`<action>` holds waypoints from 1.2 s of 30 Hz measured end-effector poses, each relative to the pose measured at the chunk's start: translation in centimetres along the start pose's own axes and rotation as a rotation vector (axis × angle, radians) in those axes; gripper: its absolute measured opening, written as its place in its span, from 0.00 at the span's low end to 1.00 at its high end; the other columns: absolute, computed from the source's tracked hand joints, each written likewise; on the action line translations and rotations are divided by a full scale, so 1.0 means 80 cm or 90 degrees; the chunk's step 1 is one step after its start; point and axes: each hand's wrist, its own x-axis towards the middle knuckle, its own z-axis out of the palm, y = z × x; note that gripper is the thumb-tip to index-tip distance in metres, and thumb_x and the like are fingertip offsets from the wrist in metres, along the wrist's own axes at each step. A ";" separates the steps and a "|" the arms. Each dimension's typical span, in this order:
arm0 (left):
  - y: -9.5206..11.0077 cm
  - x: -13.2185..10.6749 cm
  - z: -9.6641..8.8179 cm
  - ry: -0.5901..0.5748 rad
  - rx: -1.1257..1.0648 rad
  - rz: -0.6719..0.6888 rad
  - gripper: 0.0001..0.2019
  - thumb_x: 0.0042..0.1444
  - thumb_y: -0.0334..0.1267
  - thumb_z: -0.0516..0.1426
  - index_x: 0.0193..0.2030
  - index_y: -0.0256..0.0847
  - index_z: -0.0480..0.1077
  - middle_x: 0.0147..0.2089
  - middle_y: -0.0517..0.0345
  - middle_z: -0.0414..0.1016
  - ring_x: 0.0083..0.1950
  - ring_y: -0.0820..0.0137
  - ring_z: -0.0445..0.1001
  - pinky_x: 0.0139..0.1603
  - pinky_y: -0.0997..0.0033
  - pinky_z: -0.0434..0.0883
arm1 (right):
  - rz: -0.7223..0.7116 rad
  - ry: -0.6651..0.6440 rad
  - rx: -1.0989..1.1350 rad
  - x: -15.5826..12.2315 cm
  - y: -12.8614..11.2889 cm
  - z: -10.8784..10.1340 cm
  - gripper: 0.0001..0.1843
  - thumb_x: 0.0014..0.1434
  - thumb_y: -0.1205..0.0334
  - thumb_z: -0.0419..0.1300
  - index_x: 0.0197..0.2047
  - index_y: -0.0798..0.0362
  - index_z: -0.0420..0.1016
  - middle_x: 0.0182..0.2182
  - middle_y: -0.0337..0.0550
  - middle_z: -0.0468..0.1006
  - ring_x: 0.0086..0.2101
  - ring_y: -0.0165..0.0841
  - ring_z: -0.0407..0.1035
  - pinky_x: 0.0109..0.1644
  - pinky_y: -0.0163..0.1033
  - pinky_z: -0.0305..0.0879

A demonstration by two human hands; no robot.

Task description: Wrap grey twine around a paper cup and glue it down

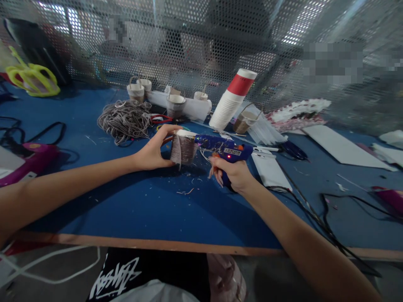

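My left hand (154, 151) grips a small paper cup (183, 150) wrapped round with grey-brown cord, its white rim bare at the top. In my right hand (231, 170) is a blue hot glue gun (222, 147), its red light lit. The gun's nozzle points left and meets the cup near its upper edge; whether it touches I cannot tell. A loose end of cord hangs down the cup's side. Behind my left hand lies a tangled heap of grey cord (126, 121).
Several small cord-wrapped cups with handles, one of them a basket (247, 119), stand at the back. A leaning stack of paper cups (233, 100) rises behind the glue gun. White boards (346, 147) and black cables (327, 222) lie right. A perforated metal screen (189, 42) closes off the back.
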 end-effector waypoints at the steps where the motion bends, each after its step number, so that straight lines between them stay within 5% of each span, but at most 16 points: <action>1: 0.000 0.000 0.000 -0.005 -0.008 0.003 0.38 0.45 0.32 0.66 0.63 0.46 0.57 0.65 0.45 0.65 0.69 0.55 0.68 0.71 0.51 0.66 | 0.001 0.000 -0.002 0.000 0.000 0.000 0.22 0.47 0.51 0.68 0.11 0.48 0.64 0.07 0.34 0.62 0.10 0.26 0.56 0.12 0.35 0.54; 13: -0.003 -0.003 0.001 -0.029 -0.049 -0.007 0.45 0.43 0.32 0.65 0.67 0.51 0.51 0.66 0.47 0.61 0.67 0.56 0.68 0.66 0.54 0.71 | 0.022 -0.012 0.006 -0.001 -0.003 0.004 0.20 0.46 0.53 0.68 0.12 0.49 0.65 0.09 0.38 0.67 0.11 0.26 0.59 0.13 0.35 0.54; 24: 0.001 0.000 0.000 -0.045 -0.081 0.006 0.38 0.43 0.29 0.63 0.60 0.48 0.54 0.57 0.50 0.69 0.58 0.61 0.75 0.59 0.60 0.74 | 0.030 -0.007 0.014 -0.003 -0.005 0.004 0.18 0.46 0.56 0.67 0.13 0.49 0.65 0.08 0.35 0.66 0.10 0.26 0.58 0.13 0.35 0.56; 36: -0.002 0.000 0.000 -0.028 -0.119 -0.005 0.37 0.42 0.30 0.66 0.56 0.48 0.53 0.61 0.48 0.64 0.59 0.61 0.73 0.59 0.60 0.73 | 0.012 -0.021 0.015 -0.004 -0.012 0.007 0.19 0.44 0.57 0.64 0.09 0.49 0.64 0.07 0.37 0.65 0.10 0.26 0.59 0.12 0.33 0.54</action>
